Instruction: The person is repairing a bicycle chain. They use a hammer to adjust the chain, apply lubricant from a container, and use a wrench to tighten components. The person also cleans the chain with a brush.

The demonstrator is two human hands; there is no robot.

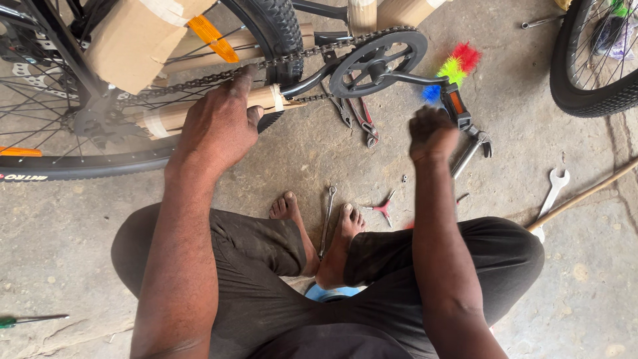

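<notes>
A bicycle lies upside-down or propped at the top, its frame tubes wrapped in brown cardboard (136,40). My left hand (222,123) rests on the wrapped chainstay, with fingers reaching up to the chain (199,78). My right hand (432,133) is closed beside the black pedal (457,106) with its orange reflector; it is motion-blurred. The pedal hangs from the crank arm of the black chainring (379,61). The rear wheel (40,100) fills the upper left.
Tools lie on the concrete floor: pliers (364,119), a spanner (327,219) between my bare feet, a three-way wrench (384,207), an open-end spanner (553,189), a wooden stick (585,194), a green-handled screwdriver (30,320). Another wheel (591,60) stands at the upper right. A colourful tassel (455,66) is by the pedal.
</notes>
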